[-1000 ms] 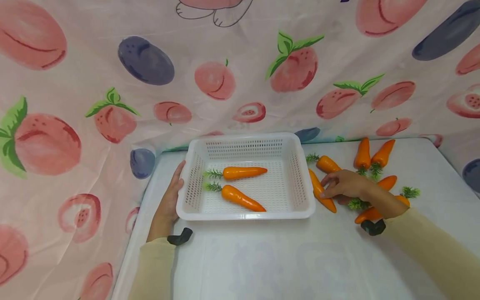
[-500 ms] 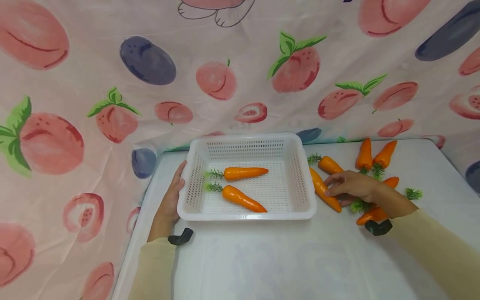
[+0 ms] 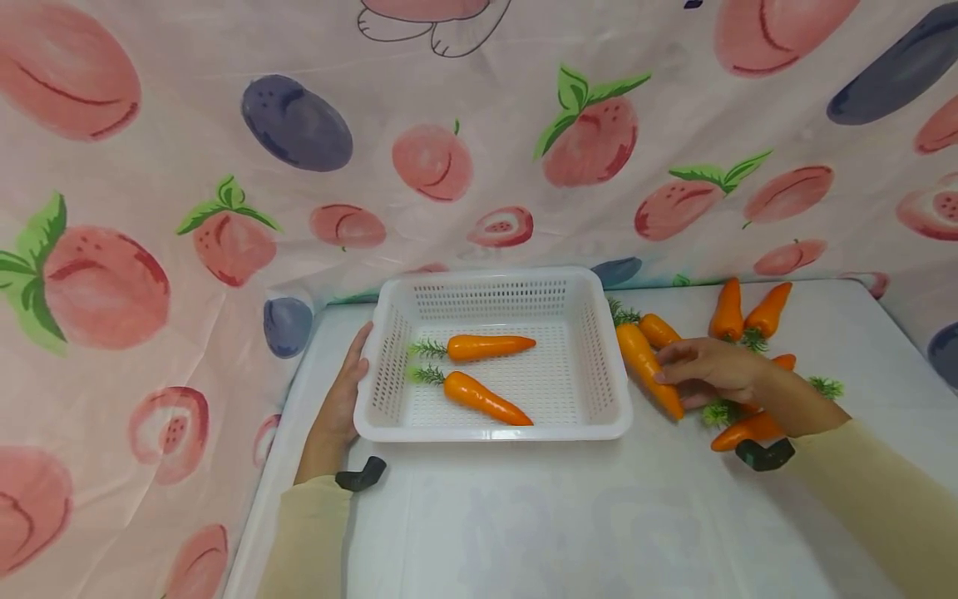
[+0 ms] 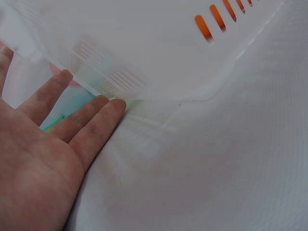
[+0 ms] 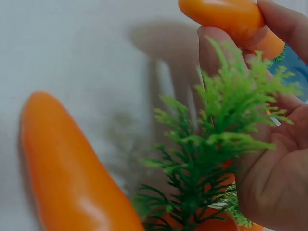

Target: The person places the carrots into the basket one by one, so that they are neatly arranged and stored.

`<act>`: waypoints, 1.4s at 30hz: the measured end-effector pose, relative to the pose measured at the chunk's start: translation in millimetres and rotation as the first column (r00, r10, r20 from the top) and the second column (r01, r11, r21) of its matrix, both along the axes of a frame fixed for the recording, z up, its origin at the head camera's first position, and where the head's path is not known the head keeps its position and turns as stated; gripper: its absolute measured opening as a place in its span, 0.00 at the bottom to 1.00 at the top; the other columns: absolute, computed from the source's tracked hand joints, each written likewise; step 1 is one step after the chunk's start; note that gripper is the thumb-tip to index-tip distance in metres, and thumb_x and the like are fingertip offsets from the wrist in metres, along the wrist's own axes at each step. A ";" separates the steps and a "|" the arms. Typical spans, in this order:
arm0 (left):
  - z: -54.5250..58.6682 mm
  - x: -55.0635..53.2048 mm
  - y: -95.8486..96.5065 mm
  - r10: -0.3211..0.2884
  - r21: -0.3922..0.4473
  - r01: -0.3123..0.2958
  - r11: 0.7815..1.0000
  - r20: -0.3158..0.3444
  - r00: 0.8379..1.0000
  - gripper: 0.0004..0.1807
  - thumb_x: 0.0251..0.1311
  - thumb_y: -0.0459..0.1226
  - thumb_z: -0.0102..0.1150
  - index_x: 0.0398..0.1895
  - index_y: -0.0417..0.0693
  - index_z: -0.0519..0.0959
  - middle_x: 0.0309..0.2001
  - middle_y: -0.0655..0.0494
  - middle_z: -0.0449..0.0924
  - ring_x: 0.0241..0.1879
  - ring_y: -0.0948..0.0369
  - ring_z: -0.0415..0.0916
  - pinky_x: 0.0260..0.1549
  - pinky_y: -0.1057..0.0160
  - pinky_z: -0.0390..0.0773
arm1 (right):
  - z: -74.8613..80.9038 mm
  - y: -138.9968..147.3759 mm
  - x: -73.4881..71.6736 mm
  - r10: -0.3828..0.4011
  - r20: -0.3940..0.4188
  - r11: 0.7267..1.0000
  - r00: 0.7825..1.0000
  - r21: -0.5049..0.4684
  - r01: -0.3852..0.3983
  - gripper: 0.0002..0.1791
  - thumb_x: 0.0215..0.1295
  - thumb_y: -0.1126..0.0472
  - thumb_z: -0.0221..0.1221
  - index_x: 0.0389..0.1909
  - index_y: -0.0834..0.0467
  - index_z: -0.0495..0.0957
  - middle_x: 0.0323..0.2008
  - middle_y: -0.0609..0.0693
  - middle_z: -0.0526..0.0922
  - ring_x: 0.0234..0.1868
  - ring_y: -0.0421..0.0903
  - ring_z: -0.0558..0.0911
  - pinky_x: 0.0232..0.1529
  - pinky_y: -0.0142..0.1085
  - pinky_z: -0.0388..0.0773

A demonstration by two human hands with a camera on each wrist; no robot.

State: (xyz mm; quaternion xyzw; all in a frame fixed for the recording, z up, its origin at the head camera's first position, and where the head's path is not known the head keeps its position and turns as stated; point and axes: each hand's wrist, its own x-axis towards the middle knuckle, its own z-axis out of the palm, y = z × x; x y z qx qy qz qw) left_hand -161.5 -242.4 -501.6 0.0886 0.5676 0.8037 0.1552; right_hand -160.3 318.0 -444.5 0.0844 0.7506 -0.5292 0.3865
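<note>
A white perforated plastic basket (image 3: 490,433) stands on the table, holding two orange toy carrots with green tops, one carrot (image 3: 490,346) behind the other carrot (image 3: 485,398). My left hand (image 3: 344,391) rests along the basket's left side, and in the left wrist view its straight fingers (image 4: 91,130) touch the wall. Right of the basket, my right hand (image 3: 707,372) pinches an orange carrot (image 3: 645,366) between thumb and fingers. In the right wrist view, the held carrot (image 5: 226,14) casts a shadow on the tabletop. Its leafy end lies close beside the basket's right wall.
Around the right hand lie more carrots: one carrot (image 3: 659,330) just behind it, a pair at the back including an upright-pointing carrot (image 3: 726,312), and others partly under the forearm, such as a carrot (image 3: 748,432). A fruit-print cloth (image 3: 449,100) hangs behind the white table (image 3: 524,524).
My right hand has taken hold of the carrot beside the basket, and the carrot has shifted slightly up and turned a little. My left hand stays against the basket.
</note>
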 end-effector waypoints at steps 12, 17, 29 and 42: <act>-2.7 -0.7 -0.5 0.005 0.014 -0.005 1.000 0.011 1.000 0.38 0.73 0.53 0.51 0.81 0.76 0.47 0.80 0.56 0.53 0.71 0.58 0.65 0.60 0.60 0.76 | 11.6 7.0 0.1 -0.019 0.022 1.000 1.000 -0.012 0.020 0.41 0.70 0.52 0.65 0.75 0.61 0.57 0.58 0.57 0.71 0.49 0.49 0.82 0.52 0.44 0.84; -1.4 -0.5 0.2 0.008 0.005 -0.009 1.000 0.011 1.000 0.38 0.73 0.54 0.51 0.81 0.77 0.47 0.81 0.56 0.52 0.71 0.58 0.65 0.60 0.60 0.76 | 16.5 11.7 -0.7 -0.034 0.028 0.999 0.999 -0.037 0.035 0.36 0.72 0.53 0.63 0.73 0.60 0.57 0.53 0.54 0.74 0.48 0.48 0.82 0.51 0.44 0.84; 0.9 0.2 0.4 0.010 0.012 -0.010 1.000 0.013 1.000 0.37 0.73 0.53 0.50 0.81 0.77 0.47 0.81 0.55 0.51 0.71 0.58 0.64 0.61 0.60 0.75 | 35.5 15.1 -6.1 -0.022 -0.016 0.999 1.000 -0.045 0.022 0.33 0.73 0.54 0.61 0.70 0.60 0.58 0.47 0.50 0.81 0.44 0.48 0.83 0.49 0.42 0.85; 1.9 0.6 1.1 0.006 0.004 -0.006 1.000 -0.007 1.000 0.36 0.75 0.51 0.47 0.82 0.74 0.46 0.82 0.52 0.48 0.73 0.55 0.61 0.62 0.61 0.74 | 53.3 11.5 -11.5 -0.019 -0.007 0.998 1.000 -0.060 0.019 0.27 0.74 0.55 0.60 0.66 0.56 0.62 0.46 0.48 0.84 0.45 0.47 0.85 0.47 0.39 0.85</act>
